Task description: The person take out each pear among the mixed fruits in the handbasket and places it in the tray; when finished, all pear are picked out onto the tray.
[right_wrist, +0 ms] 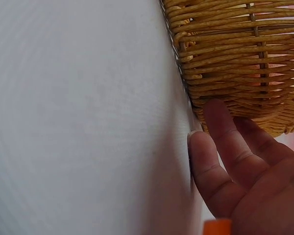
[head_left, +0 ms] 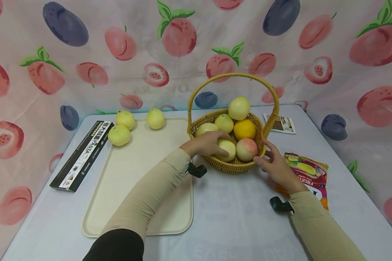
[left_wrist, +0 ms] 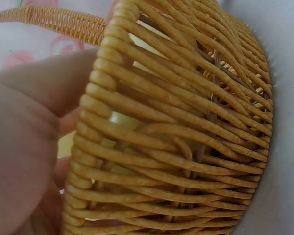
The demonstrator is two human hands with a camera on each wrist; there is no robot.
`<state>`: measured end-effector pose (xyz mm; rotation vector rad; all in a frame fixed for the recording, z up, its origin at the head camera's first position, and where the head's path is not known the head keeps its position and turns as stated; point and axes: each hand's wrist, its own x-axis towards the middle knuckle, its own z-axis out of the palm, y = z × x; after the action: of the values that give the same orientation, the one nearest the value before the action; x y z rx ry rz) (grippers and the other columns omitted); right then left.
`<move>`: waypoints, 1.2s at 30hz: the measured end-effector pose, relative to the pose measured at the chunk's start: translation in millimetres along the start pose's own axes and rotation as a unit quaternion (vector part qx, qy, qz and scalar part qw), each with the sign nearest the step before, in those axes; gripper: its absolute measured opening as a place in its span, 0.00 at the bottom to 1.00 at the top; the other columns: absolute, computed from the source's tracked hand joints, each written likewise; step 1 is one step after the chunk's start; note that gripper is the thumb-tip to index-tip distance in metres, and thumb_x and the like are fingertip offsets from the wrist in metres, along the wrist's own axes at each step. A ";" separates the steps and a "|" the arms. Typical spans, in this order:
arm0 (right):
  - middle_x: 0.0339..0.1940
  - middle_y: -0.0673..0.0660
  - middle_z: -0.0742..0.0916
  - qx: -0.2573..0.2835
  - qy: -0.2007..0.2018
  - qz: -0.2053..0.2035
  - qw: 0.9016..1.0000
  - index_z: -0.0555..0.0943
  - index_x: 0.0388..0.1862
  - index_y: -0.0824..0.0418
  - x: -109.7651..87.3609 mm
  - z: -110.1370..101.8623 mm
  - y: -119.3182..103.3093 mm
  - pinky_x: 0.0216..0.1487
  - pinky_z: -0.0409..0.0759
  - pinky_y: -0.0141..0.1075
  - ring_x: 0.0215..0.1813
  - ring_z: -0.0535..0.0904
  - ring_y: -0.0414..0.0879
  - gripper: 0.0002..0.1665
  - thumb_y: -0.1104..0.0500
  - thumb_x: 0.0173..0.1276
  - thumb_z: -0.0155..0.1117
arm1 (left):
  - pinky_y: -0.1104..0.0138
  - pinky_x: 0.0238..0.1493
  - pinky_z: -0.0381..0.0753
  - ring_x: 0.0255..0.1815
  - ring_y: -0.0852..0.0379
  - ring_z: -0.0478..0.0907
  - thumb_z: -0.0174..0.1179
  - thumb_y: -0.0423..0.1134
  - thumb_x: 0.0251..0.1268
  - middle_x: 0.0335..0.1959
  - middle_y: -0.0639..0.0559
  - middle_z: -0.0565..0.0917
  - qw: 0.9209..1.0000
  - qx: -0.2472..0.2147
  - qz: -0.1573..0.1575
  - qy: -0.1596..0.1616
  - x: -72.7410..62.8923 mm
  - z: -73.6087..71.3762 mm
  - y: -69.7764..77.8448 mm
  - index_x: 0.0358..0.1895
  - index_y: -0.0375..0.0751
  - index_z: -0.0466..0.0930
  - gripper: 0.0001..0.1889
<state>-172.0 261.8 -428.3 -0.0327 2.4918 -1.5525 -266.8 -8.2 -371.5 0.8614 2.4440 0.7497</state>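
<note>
In the head view a wicker basket (head_left: 230, 167) with an arched handle holds an orange (head_left: 244, 129), a peach (head_left: 246, 149) and several pale yellow-green pears. My left hand (head_left: 206, 144) reaches over the near left rim, finger and thumb around one pear (head_left: 227, 148) at the front. The left wrist view shows that hand (left_wrist: 24, 147) beside the woven wall, which hides most of its fingers. Against the basket's right side rests my right hand (head_left: 275, 165). In the right wrist view, its extended fingers (right_wrist: 223, 129) touch the lower weave.
A cream tray (head_left: 133, 170) lies left of the basket, with pears (head_left: 119, 135) at its far end. Beside it is a black pasta box (head_left: 81, 156). A colourful candy bag (head_left: 308, 172) sits by my right hand; a small white-and-brown packet (head_left: 283, 124) lies behind.
</note>
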 end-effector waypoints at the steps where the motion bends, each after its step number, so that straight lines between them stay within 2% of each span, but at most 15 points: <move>1: 0.78 0.75 0.56 0.001 0.000 0.000 1.000 0.38 0.84 0.46 -0.2 -0.2 0.1 0.57 0.78 0.56 0.66 0.70 0.69 0.53 0.40 0.74 0.60 | 0.62 0.65 0.69 0.68 0.54 0.68 0.69 0.52 0.63 0.69 0.51 0.73 1.000 0.003 -0.001 -0.002 0.4 -0.1 0.5 0.73 0.50 0.69 0.36; 15: 0.78 0.74 0.56 -0.008 0.004 0.007 1.000 0.37 0.84 0.46 -3.1 1.9 -2.1 0.57 0.78 0.56 0.66 0.70 0.69 0.54 0.38 0.74 0.59 | 0.59 0.65 0.70 0.67 0.50 0.70 0.67 0.54 0.65 0.70 0.49 0.72 0.999 0.041 -0.008 -0.028 2.3 1.6 3.1 0.75 0.48 0.66 0.37; 23: 0.78 0.74 0.56 -0.003 0.002 0.003 1.000 0.37 0.84 0.46 -2.1 1.9 -2.4 0.57 0.78 0.55 0.66 0.71 0.69 0.54 0.40 0.74 0.59 | 0.57 0.64 0.70 0.66 0.50 0.70 0.67 0.54 0.65 0.70 0.50 0.72 0.998 0.039 -0.013 -0.039 1.3 0.6 5.2 0.76 0.51 0.64 0.38; 30: 0.78 0.75 0.55 -0.001 0.001 0.002 1.000 0.37 0.84 0.47 -2.0 1.6 -4.0 0.57 0.78 0.55 0.66 0.70 0.69 0.54 0.41 0.75 0.59 | 0.59 0.61 0.72 0.64 0.51 0.72 0.67 0.57 0.64 0.69 0.47 0.72 0.999 0.028 -0.024 -0.018 2.0 1.4 4.4 0.76 0.46 0.62 0.41; 36: 0.78 0.75 0.55 0.000 0.001 0.010 1.000 0.37 0.84 0.46 -2.8 1.5 -6.6 0.59 0.77 0.57 0.68 0.68 0.71 0.54 0.39 0.74 0.60 | 0.62 0.55 0.74 0.57 0.54 0.73 0.68 0.58 0.62 0.64 0.49 0.74 1.000 -0.001 -0.015 0.014 -0.6 4.2 1.3 0.70 0.47 0.67 0.37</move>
<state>-169.6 257.8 -422.6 -0.0061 2.4862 -1.5445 -263.4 -6.3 -373.8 0.8172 2.4745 0.7576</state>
